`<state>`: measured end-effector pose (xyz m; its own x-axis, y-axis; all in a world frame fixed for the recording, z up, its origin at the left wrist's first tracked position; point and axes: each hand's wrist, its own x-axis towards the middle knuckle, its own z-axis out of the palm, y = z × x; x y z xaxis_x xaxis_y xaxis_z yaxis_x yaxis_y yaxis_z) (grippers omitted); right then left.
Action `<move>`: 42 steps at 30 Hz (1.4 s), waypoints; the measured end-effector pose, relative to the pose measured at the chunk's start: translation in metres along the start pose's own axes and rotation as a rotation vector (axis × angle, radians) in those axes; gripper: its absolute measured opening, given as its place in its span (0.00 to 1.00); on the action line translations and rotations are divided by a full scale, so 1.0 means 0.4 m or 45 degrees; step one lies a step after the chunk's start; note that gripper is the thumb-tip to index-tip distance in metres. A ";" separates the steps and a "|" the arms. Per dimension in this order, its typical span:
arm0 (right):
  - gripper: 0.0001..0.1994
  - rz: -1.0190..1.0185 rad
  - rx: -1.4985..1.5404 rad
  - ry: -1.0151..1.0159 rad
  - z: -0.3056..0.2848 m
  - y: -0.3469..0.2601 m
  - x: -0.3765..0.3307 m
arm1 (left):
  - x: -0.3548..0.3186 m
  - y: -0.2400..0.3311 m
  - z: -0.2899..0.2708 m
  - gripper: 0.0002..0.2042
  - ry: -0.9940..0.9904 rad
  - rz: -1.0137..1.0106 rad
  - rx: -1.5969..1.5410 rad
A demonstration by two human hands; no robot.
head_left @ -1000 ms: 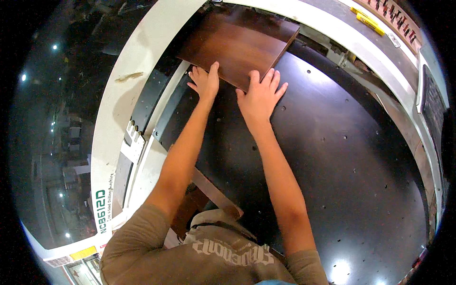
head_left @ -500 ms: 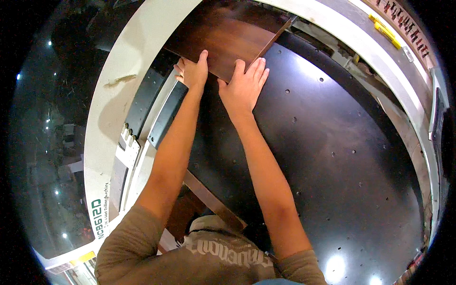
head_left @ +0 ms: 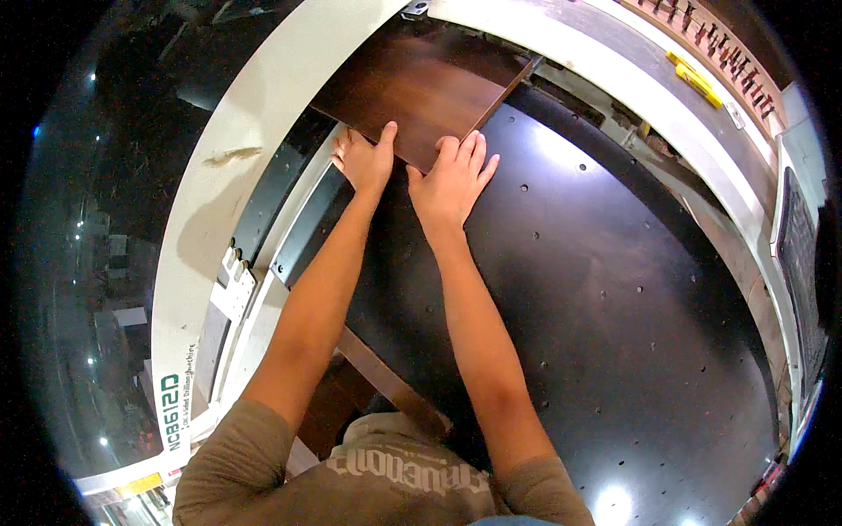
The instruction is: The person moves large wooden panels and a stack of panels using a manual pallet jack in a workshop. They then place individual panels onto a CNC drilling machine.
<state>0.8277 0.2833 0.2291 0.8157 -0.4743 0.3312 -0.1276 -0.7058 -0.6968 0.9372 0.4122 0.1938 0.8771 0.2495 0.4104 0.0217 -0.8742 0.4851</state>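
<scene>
A dark brown wooden panel (head_left: pixel 412 88) lies at the far end of a black, dotted table surface (head_left: pixel 614 245). My left hand (head_left: pixel 366 162) grips its near edge left of the corner, thumb on top and the other fingers past the edge, partly hidden. At the panel's near right corner is my right hand (head_left: pixel 452 180). Its thumb rests by the near edge while the fingers bend over the right edge. Both arms reach forward, and the panel stays flat.
A white curved machine frame (head_left: pixel 197 219) surrounds the table. On its right ledge lies a yellow utility knife (head_left: pixel 697 79), beside a rack of small bits (head_left: pixel 745 70). A white metal bracket (head_left: pixel 232 285) sits at left. Close to my body is a brown strip (head_left: pixel 386 373).
The whole view has shifted slightly, so the panel and hands appear lower. Both hands keep their places on the panel; the right fingers look a little more bent.
</scene>
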 end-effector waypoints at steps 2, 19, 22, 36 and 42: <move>0.32 -0.011 0.015 0.000 0.004 -0.006 -0.004 | -0.020 -0.003 0.000 0.39 0.112 0.012 0.053; 0.31 0.077 -0.002 0.035 -0.001 -0.014 0.011 | -0.058 -0.034 -0.046 0.34 -0.080 0.185 -0.213; 0.31 0.071 0.003 0.058 0.005 -0.014 0.010 | -0.061 -0.027 -0.051 0.33 -0.071 0.169 -0.236; 0.29 0.087 0.031 0.091 0.008 -0.008 0.010 | -0.054 -0.031 -0.050 0.33 -0.129 0.188 -0.261; 0.29 0.061 0.089 0.107 0.015 -0.015 0.003 | -0.049 -0.058 -0.044 0.33 -0.037 0.175 -0.316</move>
<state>0.8328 0.2901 0.2299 0.7592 -0.5511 0.3462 -0.1234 -0.6442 -0.7548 0.9111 0.4350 0.1881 0.8773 0.1203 0.4646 -0.2135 -0.7692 0.6022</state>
